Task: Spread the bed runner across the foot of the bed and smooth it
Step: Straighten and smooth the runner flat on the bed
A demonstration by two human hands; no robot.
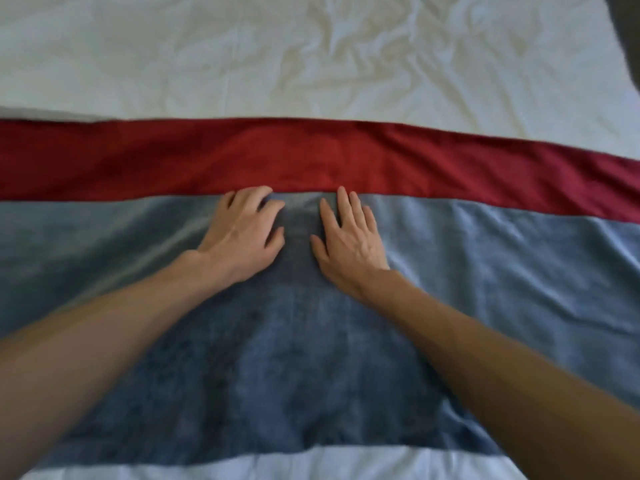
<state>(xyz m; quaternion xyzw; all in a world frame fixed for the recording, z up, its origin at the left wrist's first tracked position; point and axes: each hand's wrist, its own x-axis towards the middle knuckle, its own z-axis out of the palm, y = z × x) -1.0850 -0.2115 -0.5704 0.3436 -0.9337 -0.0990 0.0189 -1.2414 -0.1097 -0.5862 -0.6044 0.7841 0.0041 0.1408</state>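
The bed runner [294, 358] lies flat across the bed from left to right. It is a wide blue-grey velvety band with a dark red band [311, 157] along its far edge. My left hand [242, 233] rests palm down on the blue part near the seam, fingers slightly curled. Close beside it, my right hand [349, 237] lies flat with fingers straight and apart, fingertips reaching the red band. Neither hand holds anything. Some shallow creases show in the blue cloth on the right side.
A wrinkled white sheet [311, 57] covers the bed beyond the runner. A strip of white bedding [277, 465] shows at the near edge below the runner. Something dark [628, 32] sits at the top right corner, past the bed's edge.
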